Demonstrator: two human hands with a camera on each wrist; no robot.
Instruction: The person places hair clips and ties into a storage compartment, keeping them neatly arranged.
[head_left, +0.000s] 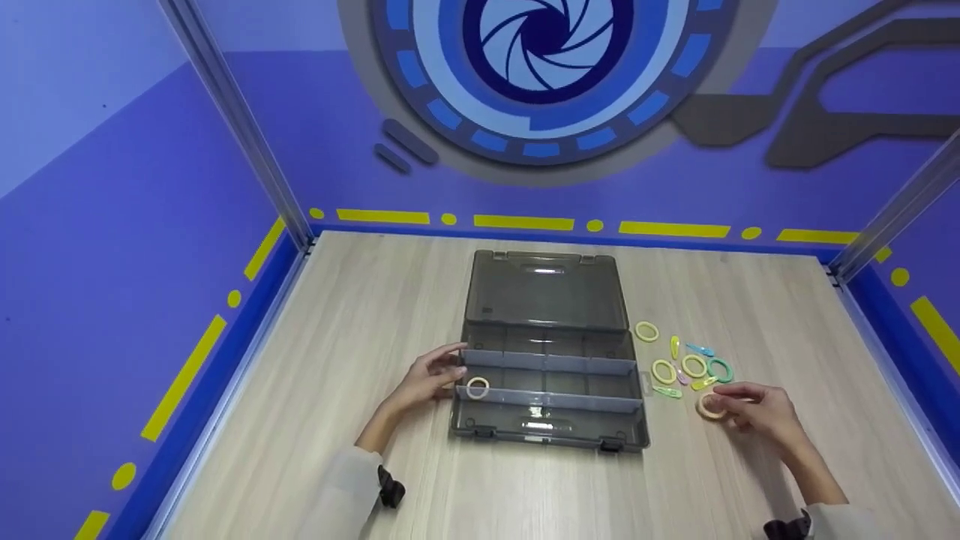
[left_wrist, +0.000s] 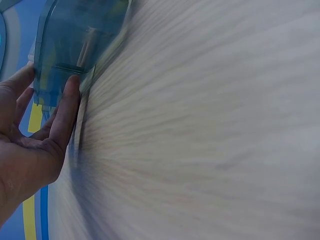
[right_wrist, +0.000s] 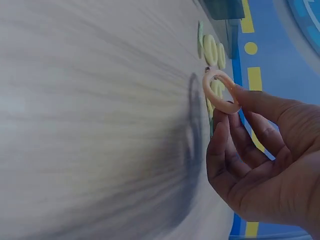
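A smoky see-through divided storage box (head_left: 551,439) lies with its lid (head_left: 547,292) folded back. At its left side is my left hand (head_left: 426,380), fingertips against the wall and rim; fairly straight fingers (left_wrist: 65,112) show in the left wrist view. A pale ring-shaped hair tie (head_left: 478,388) sits in the middle row's left end. Right of the box, my right hand (head_left: 761,414) pinches a peach hair tie (right_wrist: 222,107) between thumb and fingers, just above the table. Beyond it lie yellow hair ties (head_left: 664,372), a green hair tie (head_left: 721,369) and several snap hair clips (head_left: 667,391).
Wood-grain table (head_left: 360,300) bears everything. Blue panels with yellow dashes (head_left: 525,223) and metal posts bound it at the back and sides. Grey dividers (head_left: 551,362) split the box into rows. One yellow hair tie (head_left: 646,331) lies close by the box's right edge.
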